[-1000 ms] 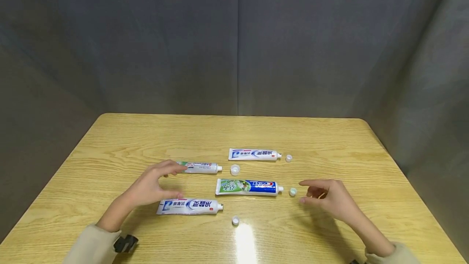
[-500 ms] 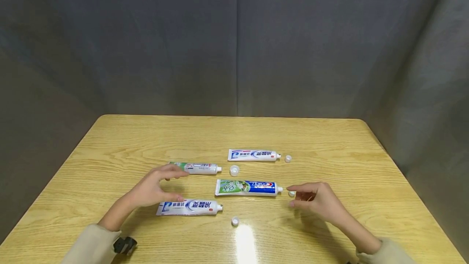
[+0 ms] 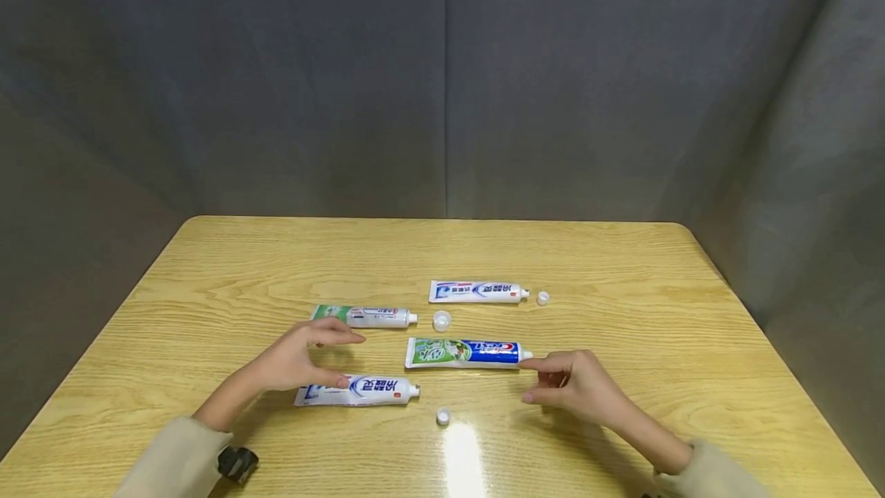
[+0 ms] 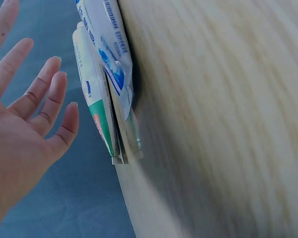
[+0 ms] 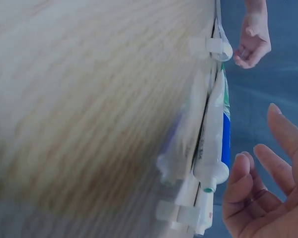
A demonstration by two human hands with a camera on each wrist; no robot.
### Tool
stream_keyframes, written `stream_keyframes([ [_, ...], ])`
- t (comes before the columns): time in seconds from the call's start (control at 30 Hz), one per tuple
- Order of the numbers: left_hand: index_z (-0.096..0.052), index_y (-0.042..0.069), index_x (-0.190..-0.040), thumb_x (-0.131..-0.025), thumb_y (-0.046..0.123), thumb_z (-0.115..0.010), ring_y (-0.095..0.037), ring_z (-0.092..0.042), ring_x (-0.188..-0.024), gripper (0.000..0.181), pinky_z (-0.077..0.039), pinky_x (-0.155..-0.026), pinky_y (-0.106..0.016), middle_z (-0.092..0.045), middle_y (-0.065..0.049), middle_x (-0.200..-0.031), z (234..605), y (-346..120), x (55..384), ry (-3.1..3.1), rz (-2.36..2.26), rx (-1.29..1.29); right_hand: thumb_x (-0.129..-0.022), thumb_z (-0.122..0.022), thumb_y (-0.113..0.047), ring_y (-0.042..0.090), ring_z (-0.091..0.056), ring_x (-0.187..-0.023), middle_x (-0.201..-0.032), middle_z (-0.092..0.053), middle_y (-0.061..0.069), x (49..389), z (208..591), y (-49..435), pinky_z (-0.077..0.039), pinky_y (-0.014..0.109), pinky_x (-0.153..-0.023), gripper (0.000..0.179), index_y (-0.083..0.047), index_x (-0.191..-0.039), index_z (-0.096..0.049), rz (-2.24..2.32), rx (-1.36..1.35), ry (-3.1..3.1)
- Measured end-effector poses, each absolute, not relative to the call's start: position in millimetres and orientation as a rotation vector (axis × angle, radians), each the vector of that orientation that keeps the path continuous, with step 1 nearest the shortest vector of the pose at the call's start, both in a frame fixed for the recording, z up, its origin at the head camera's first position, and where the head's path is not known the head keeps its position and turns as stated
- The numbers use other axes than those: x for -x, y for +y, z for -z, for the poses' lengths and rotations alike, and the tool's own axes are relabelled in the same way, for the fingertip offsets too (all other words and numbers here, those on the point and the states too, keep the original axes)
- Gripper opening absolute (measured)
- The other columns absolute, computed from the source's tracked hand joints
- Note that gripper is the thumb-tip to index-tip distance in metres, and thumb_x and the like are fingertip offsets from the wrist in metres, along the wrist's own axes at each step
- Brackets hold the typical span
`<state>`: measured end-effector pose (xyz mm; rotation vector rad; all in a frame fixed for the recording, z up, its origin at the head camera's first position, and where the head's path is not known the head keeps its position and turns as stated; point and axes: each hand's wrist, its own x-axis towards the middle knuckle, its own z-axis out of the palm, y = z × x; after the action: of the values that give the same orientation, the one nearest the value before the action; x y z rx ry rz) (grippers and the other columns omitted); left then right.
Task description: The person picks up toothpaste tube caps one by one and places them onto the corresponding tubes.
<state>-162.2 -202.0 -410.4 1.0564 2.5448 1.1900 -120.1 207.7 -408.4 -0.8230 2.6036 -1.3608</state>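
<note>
The green-and-blue tube (image 3: 463, 353) lies flat near the middle of the desk (image 3: 622, 267), nozzle pointing right and uncapped. The right grip (image 3: 577, 389) has its forefinger stretched to that nozzle, about touching it. A sideways nudge there would likely spin or slide the light tube. A press on the body could squeeze paste out of the bare opening.

The tube is half green and half blue with white lettering. Its tail is flat and crimped and its shoulder white. The right wrist view shows a greenish tip.

The right grip is loosely spread, thumb low and fingers relaxed, and the wrist view shows nothing held in it.

The left grip (image 3: 293, 360) arches open over the tail of the near white tube (image 3: 366, 389), thumb on or just above it and fingers straight. It closes on nothing. A careless drop of that hand might push the tube towards the small loose cap (image 3: 443, 416) just beside its nozzle, and the round cap would roll easily.

Farther back lie a green-tailed white tube (image 3: 366, 317) with a wide cap (image 3: 442, 320) beside it, and a far white tube (image 3: 477, 292) with a little cap (image 3: 542, 297) at its nozzle.
</note>
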Motion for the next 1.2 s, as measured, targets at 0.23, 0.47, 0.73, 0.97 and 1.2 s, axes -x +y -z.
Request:
stream_keyframes([
  [0.23, -0.061, 0.001, -0.116, -0.073, 0.032, -0.076, -0.027, -0.048, -0.105, 0.055, -0.043, -0.083, -0.046, -0.055, -0.008, -0.115, 412.1, -200.7, 162.7, 2.530, -1.175, -1.044, -0.074, -0.075, -0.021, 0.001, -0.048, -0.054, -0.065, -0.059, -0.006, 120.6, 412.3, 196.2, -0.045, 0.022, -0.048, 0.039, 0.005, -0.102, -0.067, 1.384, 0.789, 2.545],
  [0.47, -0.060, 0.002, -0.117, -0.072, 0.033, -0.076, -0.027, -0.048, -0.106, 0.057, -0.043, -0.082, -0.047, -0.055, -0.008, -0.116, 413.6, -200.5, 164.3, 2.538, -1.159, -1.029, -0.074, -0.075, -0.017, 0.004, -0.055, -0.055, -0.068, -0.062, -0.002, 121.2, 417.4, 189.0, -0.048, 0.024, -0.050, 0.040, 0.007, -0.104, -0.065, 1.428, 0.737, 2.472],
  [0.73, -0.062, 0.004, -0.116, -0.071, 0.026, -0.078, -0.029, -0.045, -0.109, 0.052, -0.038, -0.087, -0.048, -0.055, -0.009, -0.117, 415.4, -201.5, 166.1, 2.482, -1.149, -1.020, -0.072, -0.076, -0.013, 0.005, -0.054, -0.056, -0.068, -0.063, 0.002, 120.4, 418.8, 179.3, -0.043, 0.019, -0.048, 0.033, 0.006, -0.098, -0.067, 1.480, 0.569, 2.412],
  [0.97, -0.062, 0.006, -0.117, -0.070, 0.030, -0.078, -0.023, -0.046, -0.108, 0.055, -0.039, -0.088, -0.043, -0.056, -0.003, -0.115, 418.2, -201.4, 167.9, 2.474, -1.114, -1.036, -0.071, -0.076, -0.007, 0.005, -0.053, -0.055, -0.069, -0.062, 0.006, 120.9, 421.5, 168.3, -0.043, 0.018, -0.047, 0.035, 0.011, -0.099, -0.065, 1.585, 0.536, 2.297],
  [1.2, -0.061, 0.006, -0.119, -0.069, 0.035, -0.077, -0.022, -0.046, -0.108, 0.059, -0.039, -0.089, -0.041, -0.054, -0.003, -0.115, 419.7, -200.5, 168.5, 2.464, -1.084, -1.004, -0.069, -0.077, -0.004, 0.005, -0.050, -0.053, -0.065, -0.060, 0.005, 120.4, 424.7, 157.1, -0.039, 0.016, -0.046, 0.035, 0.011, -0.099, -0.064, 1.607, 0.506, 2.252],
])
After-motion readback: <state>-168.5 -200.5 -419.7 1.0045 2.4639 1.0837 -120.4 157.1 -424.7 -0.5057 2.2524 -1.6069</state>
